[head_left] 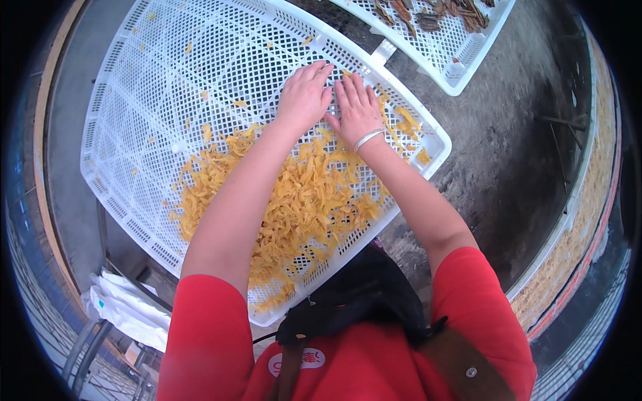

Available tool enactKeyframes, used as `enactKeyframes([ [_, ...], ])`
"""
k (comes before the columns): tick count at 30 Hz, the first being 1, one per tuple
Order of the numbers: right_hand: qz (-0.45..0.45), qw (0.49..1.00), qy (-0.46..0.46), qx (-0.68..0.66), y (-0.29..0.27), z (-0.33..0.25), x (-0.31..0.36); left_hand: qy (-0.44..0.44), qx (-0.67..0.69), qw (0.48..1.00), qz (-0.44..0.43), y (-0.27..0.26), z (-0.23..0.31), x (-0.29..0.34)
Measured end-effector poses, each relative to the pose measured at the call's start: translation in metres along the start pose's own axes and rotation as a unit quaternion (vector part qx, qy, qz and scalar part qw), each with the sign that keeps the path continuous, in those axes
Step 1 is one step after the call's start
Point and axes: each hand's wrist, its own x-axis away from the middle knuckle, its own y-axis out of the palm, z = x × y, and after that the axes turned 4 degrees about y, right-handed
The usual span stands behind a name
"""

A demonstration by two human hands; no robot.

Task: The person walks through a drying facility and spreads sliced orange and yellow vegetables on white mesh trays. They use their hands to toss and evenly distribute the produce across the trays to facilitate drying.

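Note:
A large white perforated plastic tray point(221, 40) lies before me. On its near half is a loose heap of thin, wrinkled yellow strips point(301, 207), like sliced dried fruit; a few stray bits dot the far part. My left hand point(304, 99) rests palm down on the mesh beyond the heap, its fingers stretched forward. Beside it, my right hand point(357, 110) lies with fingers extended and slightly apart, close to the right rim, a silver bangle at its wrist. Some yellow pieces sit around the right hand. Neither hand grips anything that I can see; the palms are hidden.
A second white tray point(441, 50) with dark brown dried strips stands at the far right, close to the first one's rim. A white sack point(127, 307) lies at the lower left. Off to the right is a curved, board-like edge point(568, 247) above the grey floor.

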Motion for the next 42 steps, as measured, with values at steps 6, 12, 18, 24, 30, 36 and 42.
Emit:
enactKeyframes([
  [6,-0.072,0.99,-0.027,-0.12,-0.044,-0.003,0.08,0.034,-0.1,0.994,-0.023,0.044,0.015,-0.003],
  [12,-0.037,0.989,0.1,-0.103,-0.022,0.013,0.09,0.152,0.019,0.973,-0.175,0.007,0.035,0.057],
  [18,-0.075,0.98,0.134,-0.13,-0.063,0.023,0.127,-0.052,0.171,0.933,-0.313,-0.037,0.042,0.064],
  [24,-0.043,0.968,0.246,-0.033,-0.039,0.026,0.097,0.115,-0.024,0.991,-0.06,0.042,0.067,0.004],
  [30,-0.156,0.971,0.075,-0.163,-0.073,0.002,0.142,0.158,-0.037,0.969,-0.185,0.031,0.063,0.04],
  [36,-0.045,0.977,0.092,-0.188,-0.068,0.029,0.109,0.104,0.073,0.946,-0.298,-0.039,0.05,0.099],
  [42,0.046,0.99,0.131,-0.01,-0.022,0.015,0.039,0.048,0.056,0.972,-0.222,-0.035,0.061,0.112],
])
